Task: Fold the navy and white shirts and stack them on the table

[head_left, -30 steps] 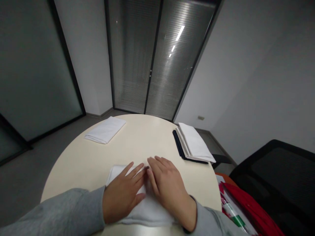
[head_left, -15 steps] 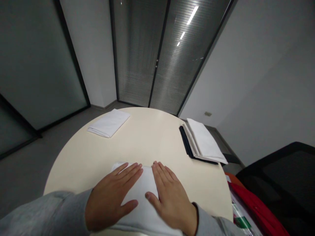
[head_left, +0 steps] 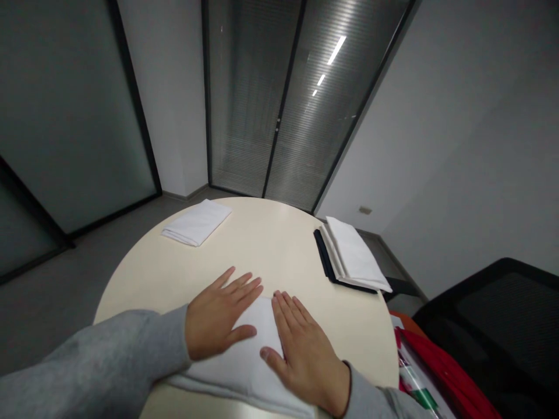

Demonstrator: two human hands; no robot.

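A folded white cloth [head_left: 248, 372] lies on the round cream table [head_left: 279, 250] directly in front of me. My left hand [head_left: 225, 320] is over its left and far part, fingers spread and pointing away; whether the palm presses on it I cannot tell. My right hand [head_left: 303, 355] rests flat along the cloth's right edge, fingers straight and close together, thumb out over the fabric. Neither hand grasps anything. The hands and the left sleeve hide part of the cloth.
Another folded white cloth [head_left: 197, 223] lies at the table's far left. At the right edge sits a stack of folded white cloths [head_left: 356, 253] on a dark one [head_left: 321, 250]. A black mesh chair [head_left: 502, 326] and a red item [head_left: 445, 366] stand beyond the right edge.
My left hand has shifted away from me and a little to the right, its fingers spreading wider. The right hand has stayed nearly in place. The view has tilted slightly.
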